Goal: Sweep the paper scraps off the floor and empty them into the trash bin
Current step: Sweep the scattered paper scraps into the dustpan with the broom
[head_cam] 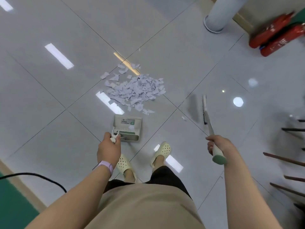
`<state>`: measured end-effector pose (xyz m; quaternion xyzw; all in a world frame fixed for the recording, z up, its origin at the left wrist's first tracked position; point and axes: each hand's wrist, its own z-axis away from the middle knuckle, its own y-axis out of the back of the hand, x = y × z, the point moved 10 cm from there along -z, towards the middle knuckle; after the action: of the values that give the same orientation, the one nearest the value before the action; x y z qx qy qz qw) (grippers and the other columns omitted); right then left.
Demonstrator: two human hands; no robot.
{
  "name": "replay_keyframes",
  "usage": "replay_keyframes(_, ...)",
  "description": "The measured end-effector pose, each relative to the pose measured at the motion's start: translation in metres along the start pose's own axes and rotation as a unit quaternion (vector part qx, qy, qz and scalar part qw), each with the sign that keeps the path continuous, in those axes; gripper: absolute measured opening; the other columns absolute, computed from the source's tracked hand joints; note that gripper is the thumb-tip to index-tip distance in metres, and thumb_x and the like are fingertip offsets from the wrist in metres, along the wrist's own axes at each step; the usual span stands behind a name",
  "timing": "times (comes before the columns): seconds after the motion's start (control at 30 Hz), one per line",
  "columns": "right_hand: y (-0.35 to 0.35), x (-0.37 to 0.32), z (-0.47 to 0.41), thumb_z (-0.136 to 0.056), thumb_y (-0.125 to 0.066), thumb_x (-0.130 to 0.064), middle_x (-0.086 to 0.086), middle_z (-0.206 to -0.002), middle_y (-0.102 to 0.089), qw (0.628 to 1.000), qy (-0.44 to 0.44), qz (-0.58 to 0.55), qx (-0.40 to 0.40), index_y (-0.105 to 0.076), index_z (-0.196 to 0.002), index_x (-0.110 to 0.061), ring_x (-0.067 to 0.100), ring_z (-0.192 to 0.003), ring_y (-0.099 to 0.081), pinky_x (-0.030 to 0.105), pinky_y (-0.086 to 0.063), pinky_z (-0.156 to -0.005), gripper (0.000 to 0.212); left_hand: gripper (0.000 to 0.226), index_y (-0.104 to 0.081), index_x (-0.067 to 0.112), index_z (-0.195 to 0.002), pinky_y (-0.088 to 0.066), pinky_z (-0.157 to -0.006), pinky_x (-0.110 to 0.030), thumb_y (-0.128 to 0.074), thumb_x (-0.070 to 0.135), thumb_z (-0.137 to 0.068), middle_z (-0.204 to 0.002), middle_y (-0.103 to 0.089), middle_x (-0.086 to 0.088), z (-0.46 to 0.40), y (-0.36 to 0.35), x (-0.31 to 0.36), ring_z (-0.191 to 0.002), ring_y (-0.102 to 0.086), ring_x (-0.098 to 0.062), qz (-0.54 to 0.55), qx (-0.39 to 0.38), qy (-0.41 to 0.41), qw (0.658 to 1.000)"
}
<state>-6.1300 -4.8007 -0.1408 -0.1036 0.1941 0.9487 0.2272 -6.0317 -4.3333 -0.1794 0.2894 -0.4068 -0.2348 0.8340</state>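
Tons of grey tiled floor point(66, 113) here, and the big item on it is the pile of paper scraps point(137, 91), heaped together straight ahead with a few strays around the edges and one lone bit point(183, 118) off to the right. No trash bin in view, so emptying is a way off yet.

Next down in size: the dustpan point(127, 127) sits just on the near side of the pile, mouth facing the scraps, which looks like the obvious setup for pushing the heap straight in. The left hand point(109, 150) has its grip clenched around the top of the dustpan's upright handle, probably to keep it planted while the sweeping happens.

Then the broom point(205, 111), out to the right and well apart from the pile. It's blurry, so I'd guess it's mid-swing. The right hand point(219, 146) is wrapped around the broom handle near its green end cap, a high hold that suits sweeping while standing.

Two red fire extinguishers point(277, 35) lie top right, out of the way.
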Motion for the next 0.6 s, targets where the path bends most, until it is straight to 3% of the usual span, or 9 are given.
replay_keyframes(0.17,-0.043,0.024,-0.013,-0.091,-0.049,0.006,0.003,-0.038,-0.042,0.999,-0.041,0.030,-0.007,-0.049,-0.092,-0.004,0.011,-0.026,-0.041,0.016,-0.037,-0.031,0.010,0.028,-0.046,0.020,-0.089,-0.053,-0.061,-0.039,-0.052,0.046,-0.100,-0.071,-0.061,-0.004,-0.004,-0.001,0.007,-0.065,-0.060,-0.028,-0.018,0.004,-0.003,1.000)
replay_keyframes(0.37,-0.171,0.053,0.026,-0.089,-0.046,0.004,0.001,-0.056,-0.039,0.965,-0.158,-0.071,-0.198,-0.044,-0.085,-0.010,0.009,-0.034,-0.039,0.015,-0.036,-0.034,0.015,0.026,-0.049,0.022,-0.094,-0.048,-0.059,-0.033,-0.050,0.048,-0.100,-0.070,-0.060,0.000,-0.003,0.006,0.010,-0.065,-0.058,-0.027,-0.076,0.035,0.013,0.996)
replay_keyframes(0.5,-0.197,0.022,0.034,-0.086,-0.046,0.008,-0.001,-0.054,-0.032,0.922,-0.178,-0.212,-0.272,-0.042,-0.086,-0.011,0.008,-0.032,-0.034,0.016,-0.034,-0.029,0.019,0.027,-0.048,0.023,-0.088,-0.041,-0.052,-0.029,-0.052,0.048,-0.100,-0.063,-0.057,0.002,0.002,0.006,0.016,-0.058,-0.055,-0.022,-0.089,0.055,0.020,0.994)
replay_keyframes(0.53,-0.195,0.012,0.036,-0.079,-0.053,0.012,-0.002,-0.055,-0.032,0.910,-0.178,-0.244,-0.283,-0.043,-0.092,-0.009,0.008,-0.032,-0.035,0.017,-0.034,-0.029,0.026,0.028,-0.048,0.024,-0.087,-0.040,-0.051,-0.029,-0.052,0.048,-0.100,-0.062,-0.057,0.002,0.001,0.006,0.018,-0.056,-0.055,-0.021,-0.094,0.059,0.022,0.994)
replay_keyframes(0.6,-0.189,-0.006,0.038,-0.050,-0.071,0.023,-0.001,-0.057,-0.034,0.888,-0.174,-0.294,-0.308,-0.046,-0.102,-0.004,0.009,-0.032,-0.036,0.018,-0.035,-0.029,0.065,0.028,-0.048,0.024,-0.086,-0.041,-0.050,-0.029,-0.051,0.048,-0.100,-0.061,-0.058,0.002,-0.004,0.007,0.021,-0.055,-0.055,-0.020,-0.104,0.064,0.022,0.992)
